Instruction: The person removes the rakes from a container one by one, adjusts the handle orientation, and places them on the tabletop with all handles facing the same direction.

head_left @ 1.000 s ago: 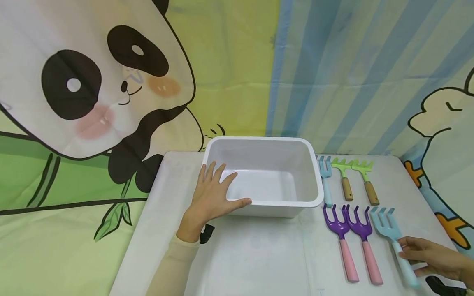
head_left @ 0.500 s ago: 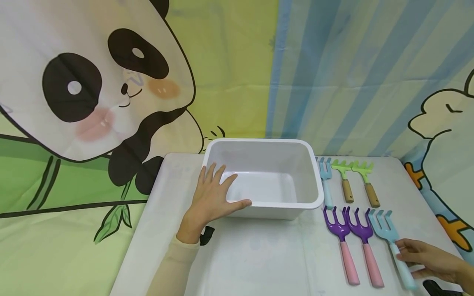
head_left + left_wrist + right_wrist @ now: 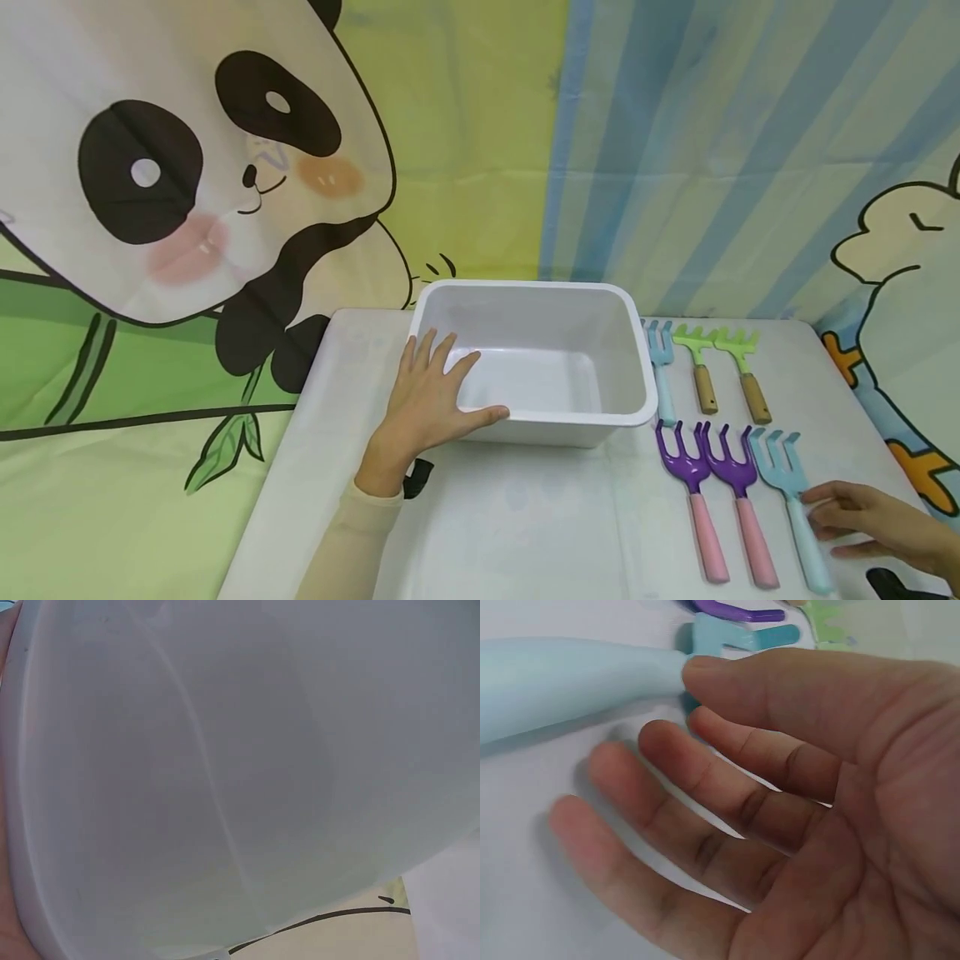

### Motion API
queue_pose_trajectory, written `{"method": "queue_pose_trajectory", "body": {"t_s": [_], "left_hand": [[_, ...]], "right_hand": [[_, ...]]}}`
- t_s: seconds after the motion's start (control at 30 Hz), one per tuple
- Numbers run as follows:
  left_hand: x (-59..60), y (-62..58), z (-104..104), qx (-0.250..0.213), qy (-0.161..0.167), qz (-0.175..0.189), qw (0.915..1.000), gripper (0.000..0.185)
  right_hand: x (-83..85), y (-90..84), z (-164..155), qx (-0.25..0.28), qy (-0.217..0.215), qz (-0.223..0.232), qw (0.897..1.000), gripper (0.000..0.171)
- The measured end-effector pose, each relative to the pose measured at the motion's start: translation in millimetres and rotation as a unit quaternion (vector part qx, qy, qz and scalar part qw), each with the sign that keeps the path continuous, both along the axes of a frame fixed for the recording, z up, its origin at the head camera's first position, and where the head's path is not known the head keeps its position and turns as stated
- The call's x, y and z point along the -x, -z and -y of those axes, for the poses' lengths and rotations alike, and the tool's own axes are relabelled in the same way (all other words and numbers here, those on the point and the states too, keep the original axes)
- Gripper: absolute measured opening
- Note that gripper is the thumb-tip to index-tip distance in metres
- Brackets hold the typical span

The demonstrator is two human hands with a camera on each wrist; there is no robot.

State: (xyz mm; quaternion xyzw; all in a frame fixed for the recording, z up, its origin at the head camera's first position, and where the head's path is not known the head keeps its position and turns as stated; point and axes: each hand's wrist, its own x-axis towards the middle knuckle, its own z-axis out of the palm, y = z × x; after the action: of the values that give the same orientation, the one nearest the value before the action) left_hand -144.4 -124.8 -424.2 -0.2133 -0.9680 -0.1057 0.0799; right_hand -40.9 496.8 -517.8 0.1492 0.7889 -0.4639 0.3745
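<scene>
My left hand point(image 3: 431, 392) rests on the front left corner of an empty white plastic bin point(image 3: 525, 287). Its fingers spread over the rim and the thumb lies along the front edge. The bin's wall point(image 3: 225, 787) fills the left wrist view. My right hand point(image 3: 862, 517) lies on the table at the near right, fingers straight. Its fingertips touch the handle of a light blue garden fork point(image 3: 795, 508). In the right wrist view the hand point(image 3: 727, 795) is spread, with the index tip against the blue handle point(image 3: 570, 679).
Left of the blue fork lie two purple forks with pink handles point(image 3: 693, 492) point(image 3: 738, 500). Behind them are two green rakes with wooden handles point(image 3: 697, 358) point(image 3: 742, 367) and a small blue fork point(image 3: 660, 367). All rest on a white table point(image 3: 525, 517) before a cartoon curtain.
The light blue fork's handle end has shifted a little leftward, so it lies more parallel to the purple forks. My right hand's fingers now sit beside the handle. The left hand has stayed put.
</scene>
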Motion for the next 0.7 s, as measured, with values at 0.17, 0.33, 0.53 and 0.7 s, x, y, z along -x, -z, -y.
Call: {"method": "queue_pose_trajectory", "body": {"t_s": [0.17, 0.33, 0.53, 0.7], "left_hand": [[-1.1, -1.1, -1, -0.001, -0.001, 0.002, 1.0000, 0.101], [-0.8, -1.8, -1, -0.004, 0.001, -0.003, 1.0000, 0.100], [-3.1, -1.5, 3, -0.024, 0.000, -0.004, 0.9997, 0.097], [-4.3, -5.4, 6, -0.067, 0.005, 0.004, 0.9977, 0.094]], "right_hand": [[6.4, -8.1, 1, -0.029, -0.012, -0.030, 0.999, 0.046], [14.4, -18.0, 14, -0.046, -0.023, -0.055, 0.997, 0.045], [24.9, -33.1, 35, -0.041, -0.050, -0.127, 0.990, 0.047], [32.6, -46.6, 57, -0.048, -0.062, -0.206, 0.975, 0.049]]}}
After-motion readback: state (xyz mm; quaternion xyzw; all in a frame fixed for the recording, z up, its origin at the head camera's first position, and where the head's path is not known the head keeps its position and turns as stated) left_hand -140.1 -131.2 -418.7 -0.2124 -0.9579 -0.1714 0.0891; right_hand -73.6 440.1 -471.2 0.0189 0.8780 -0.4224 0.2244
